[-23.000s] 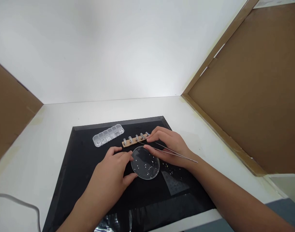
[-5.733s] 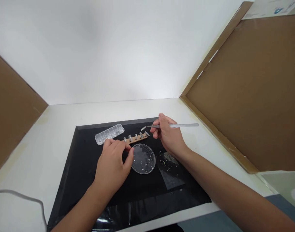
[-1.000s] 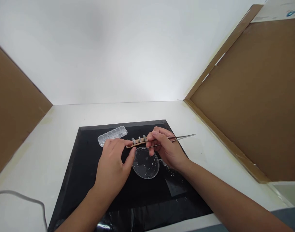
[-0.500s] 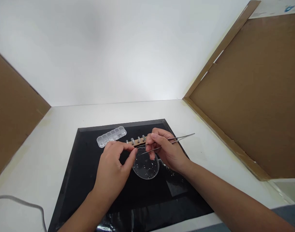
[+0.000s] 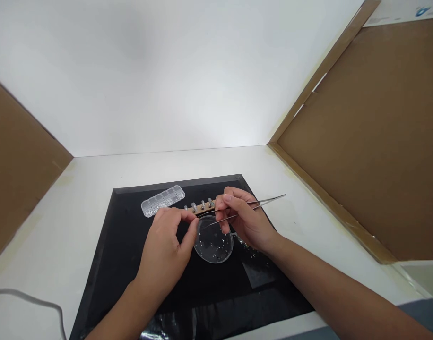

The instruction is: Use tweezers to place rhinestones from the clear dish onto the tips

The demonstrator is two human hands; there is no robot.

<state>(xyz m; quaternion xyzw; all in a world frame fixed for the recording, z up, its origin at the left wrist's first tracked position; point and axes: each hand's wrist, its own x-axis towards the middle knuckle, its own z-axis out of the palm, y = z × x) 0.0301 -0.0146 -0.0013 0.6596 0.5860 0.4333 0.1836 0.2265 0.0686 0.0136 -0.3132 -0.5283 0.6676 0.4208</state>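
- clear, round, shallow dish (image 5: 213,249), scattered with tiny pale specks: lies on the smooth black mat (image 5: 120,250), between the two hands, partly beneath the tweezer prongs.
- slender, silvery metal tweezers (image 5: 268,200): gripped by the right hand (image 5: 245,217), its thumb and fingers closed about them; prongs parted, the lower one over the dish.
- right forearm: slants in from the lower right, fingers curled.
- left hand (image 5: 167,238): back upward, thumb and forefinger together near the dish's rim; whether they pinch anything cannot be told.
- narrow tan strip (image 5: 198,208): bears a row of clear, glossy, rounded pieces, just beyond the dish.
- oblong, transparent, compartmented box (image 5: 163,200): beyond the left hand.
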